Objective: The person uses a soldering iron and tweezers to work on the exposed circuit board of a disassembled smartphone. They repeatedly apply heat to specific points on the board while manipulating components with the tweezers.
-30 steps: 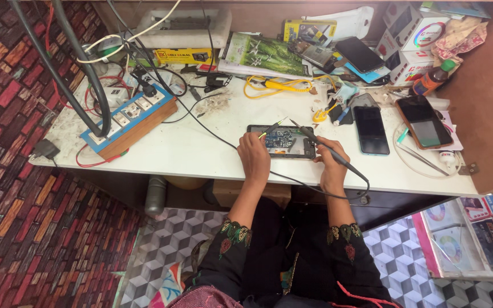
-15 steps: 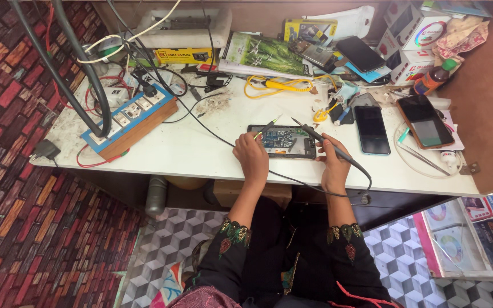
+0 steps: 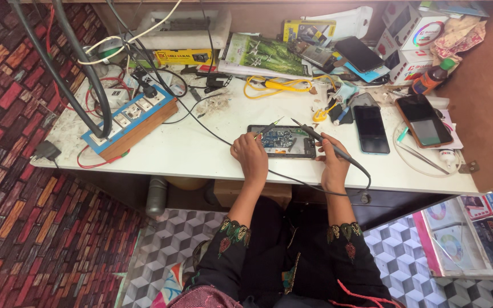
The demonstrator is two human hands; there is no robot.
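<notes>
Head view: opened phone worked on at white bench

An opened dark phone with exposed blue circuit board (image 3: 282, 141) is laid flat on the white worktable (image 3: 201, 151), near its front edge, approx. at the centre. The left hand (image 3: 250, 157) is placed at the phone's left end; its fingers are closed around thin metal tweezers (image 3: 270, 128), whose tips are pointed over the board. The right hand (image 3: 333, 165) is set at the phone's right end, w/ fingers closed on a black pencil-shaped soldering iron (image 3: 326, 144); the tip is held above the upper right part of the board. Whether the tip touches the board cannot be told. A black cable (image 3: 292, 179) is run from the iron along the table's front edge.

To the right, a black smartphone (image 3: 371, 129) and a brown-framed smartphone (image 3: 423, 120) are lying face up, apart from each other. On the left side a blue-topped wooden power strip (image 3: 129, 118) is seen, w/ several plugs in it. A yellow-handled tool (image 3: 279, 86) is lying behind the opened phone.
</notes>
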